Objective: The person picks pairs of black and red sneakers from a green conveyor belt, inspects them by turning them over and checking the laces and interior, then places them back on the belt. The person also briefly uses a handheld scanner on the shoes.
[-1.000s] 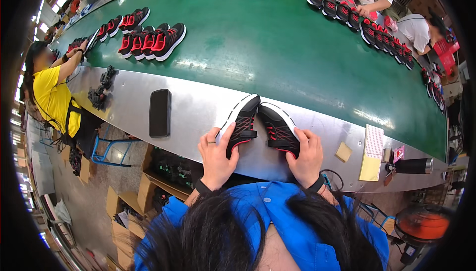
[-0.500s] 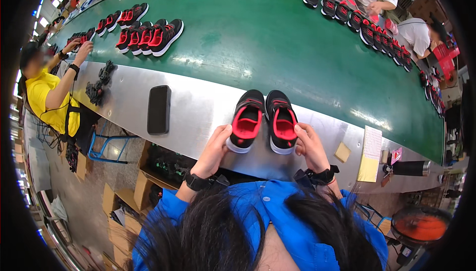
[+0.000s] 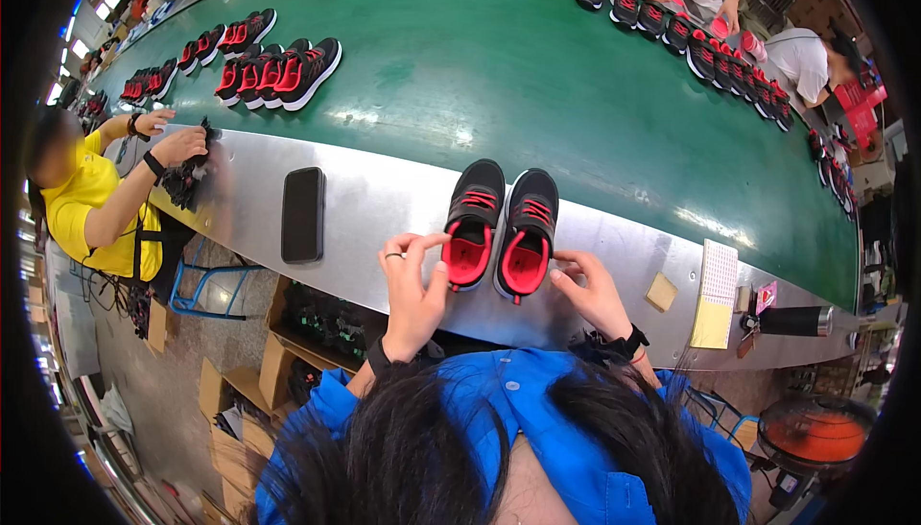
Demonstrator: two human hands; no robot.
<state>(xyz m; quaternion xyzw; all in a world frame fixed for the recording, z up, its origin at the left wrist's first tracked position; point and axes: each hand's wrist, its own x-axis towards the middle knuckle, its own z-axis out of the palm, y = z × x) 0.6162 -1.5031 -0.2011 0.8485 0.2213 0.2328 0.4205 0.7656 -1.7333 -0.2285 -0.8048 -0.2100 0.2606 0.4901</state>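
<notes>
A pair of black sneakers with red laces and red linings stands side by side on the metal ledge, toes pointing away from me. The left sneaker (image 3: 472,194) has my left hand (image 3: 414,290) at its outer side. That hand's fingers are apart, with a fingertip touching the collar edge. Beside the heel of the right sneaker (image 3: 530,208) is my right hand (image 3: 590,295), thumb and fingers spread. Its fingertips are close against the shoe; whether they touch I cannot tell. Neither hand is wrapped round a shoe.
A black phone (image 3: 303,215) lies left on the ledge. To the right are a tan block (image 3: 661,292), a paper sheet (image 3: 719,271) and a dark cylinder (image 3: 789,321). Rows of sneakers (image 3: 288,74) stand on the green surface (image 3: 413,93). A person in yellow (image 3: 91,203) works at left.
The sneakers have tipped from raised heels to lying flatter, showing their laces. My hands have loosened from the heels, fingers spreading. The person in yellow has reached toward the dark bundle.
</notes>
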